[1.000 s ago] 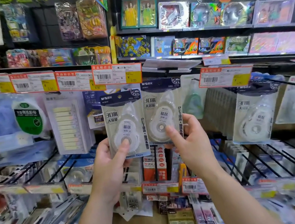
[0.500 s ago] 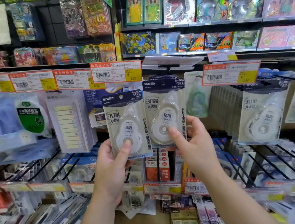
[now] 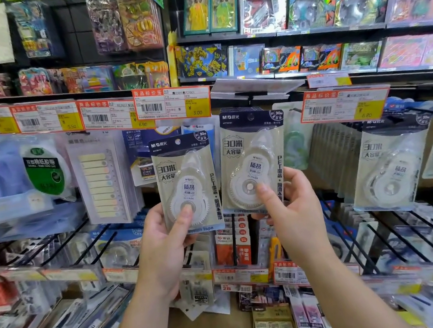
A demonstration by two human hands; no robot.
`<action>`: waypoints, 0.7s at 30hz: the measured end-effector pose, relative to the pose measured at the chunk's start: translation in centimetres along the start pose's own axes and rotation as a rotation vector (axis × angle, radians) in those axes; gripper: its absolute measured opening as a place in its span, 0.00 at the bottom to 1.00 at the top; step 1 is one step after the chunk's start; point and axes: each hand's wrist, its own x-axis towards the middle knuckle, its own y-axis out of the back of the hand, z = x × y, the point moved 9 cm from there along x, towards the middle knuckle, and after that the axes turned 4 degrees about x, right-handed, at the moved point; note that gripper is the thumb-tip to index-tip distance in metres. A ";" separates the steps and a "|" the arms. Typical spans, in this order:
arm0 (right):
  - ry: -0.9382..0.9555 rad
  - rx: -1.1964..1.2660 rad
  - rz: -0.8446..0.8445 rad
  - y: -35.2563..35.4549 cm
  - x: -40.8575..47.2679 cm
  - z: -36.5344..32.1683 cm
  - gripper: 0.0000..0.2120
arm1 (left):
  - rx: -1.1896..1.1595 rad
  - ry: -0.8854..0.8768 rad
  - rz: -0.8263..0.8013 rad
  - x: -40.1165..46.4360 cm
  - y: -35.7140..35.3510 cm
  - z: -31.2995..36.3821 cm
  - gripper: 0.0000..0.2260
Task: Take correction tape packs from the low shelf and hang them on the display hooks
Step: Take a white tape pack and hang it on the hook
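Left hand (image 3: 163,247) gripping one correction tape pack (image 3: 186,183) upright above it, right hand (image 3: 294,214) gripping a second pack (image 3: 251,158) alongside

Access to the hooks is obstructed above by the row of price tags (image 3: 172,103). The approach is flanked by hanging sticky-note packs (image 3: 104,182) on the left and a hung correction tape pack (image 3: 390,163) on the right. Black wire prongs (image 3: 411,240) project forward below.

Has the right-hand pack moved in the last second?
Yes. The pack in the right hand has risen slightly; its top now sits nearer the 3.00 price tag overhead.
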 end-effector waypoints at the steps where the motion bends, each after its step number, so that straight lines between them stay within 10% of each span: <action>1: 0.002 0.000 0.005 0.1 0.0 0.0 0.13 | -0.006 0.001 0.000 0.0 0.0 0.0 0.11; 21: -0.003 -0.012 -0.028 0.3 -0.2 -0.1 0.14 | 0.009 -0.006 0.003 -0.4 -0.9 -0.1 0.09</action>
